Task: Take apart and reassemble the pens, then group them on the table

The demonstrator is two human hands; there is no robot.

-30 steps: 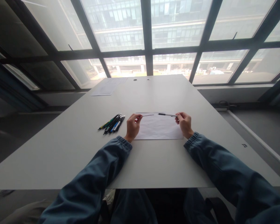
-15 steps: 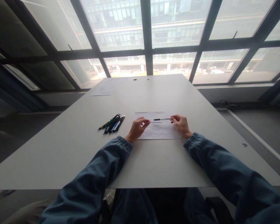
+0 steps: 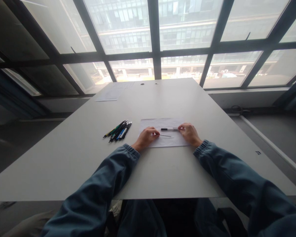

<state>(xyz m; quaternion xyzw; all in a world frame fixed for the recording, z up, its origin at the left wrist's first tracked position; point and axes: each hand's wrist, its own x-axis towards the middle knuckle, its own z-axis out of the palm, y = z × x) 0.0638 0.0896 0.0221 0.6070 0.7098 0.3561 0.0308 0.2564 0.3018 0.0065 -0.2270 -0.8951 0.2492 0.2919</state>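
Note:
A white sheet of paper (image 3: 162, 125) lies on the grey table (image 3: 148, 164) in front of me. My left hand (image 3: 147, 137) rests on the sheet's left part, fingers pinched on a thin dark refill (image 3: 165, 135) that points right. My right hand (image 3: 189, 132) rests on the sheet's right part, closed on the end of a pen barrel (image 3: 169, 129) with a dark tip pointing left. The refill lies just below the barrel and apart from it.
A bundle of several pens (image 3: 117, 130) lies on the table left of the sheet. More paper sheets (image 3: 114, 91) lie at the far left edge. Two small round holes (image 3: 149, 84) sit at the table's far end, below large windows.
The thin refill has come out of the pen barrel. Both hands have dropped from above the sheet down onto it, the left with the refill, the right with the barrel.

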